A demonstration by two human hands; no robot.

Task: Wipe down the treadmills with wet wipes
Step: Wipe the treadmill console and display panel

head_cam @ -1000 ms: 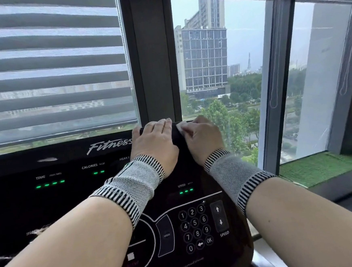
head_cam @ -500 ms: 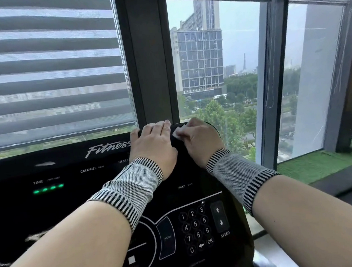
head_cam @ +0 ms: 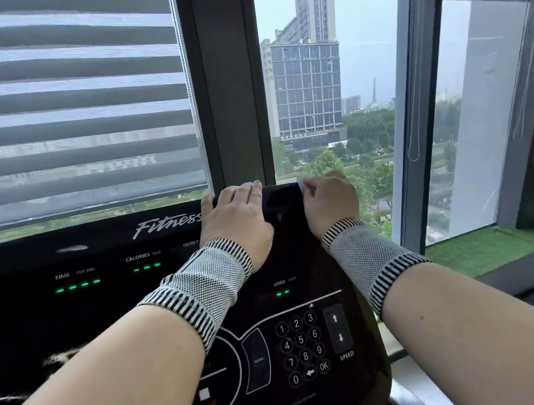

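Observation:
The black treadmill console [head_cam: 292, 299] fills the lower part of the view, with green readouts and a number keypad. My left hand [head_cam: 235, 217] lies on the console's top edge, its fingers hooked over the rim. My right hand [head_cam: 329, 203] is at the top right corner of the console, its fingers curled round a small white wet wipe [head_cam: 301, 185] that it presses against the rim. Only a sliver of the wipe shows. Both wrists wear grey knitted wristbands.
Directly behind the console stand a dark window post [head_cam: 227, 84], a striped blind [head_cam: 76, 105] on the left and glass on the right. A sill covered in green turf [head_cam: 493, 248] runs along the right.
My right hand with the wipe has slid to the right along the console's top edge, away from my left hand. The left hand has stayed in place.

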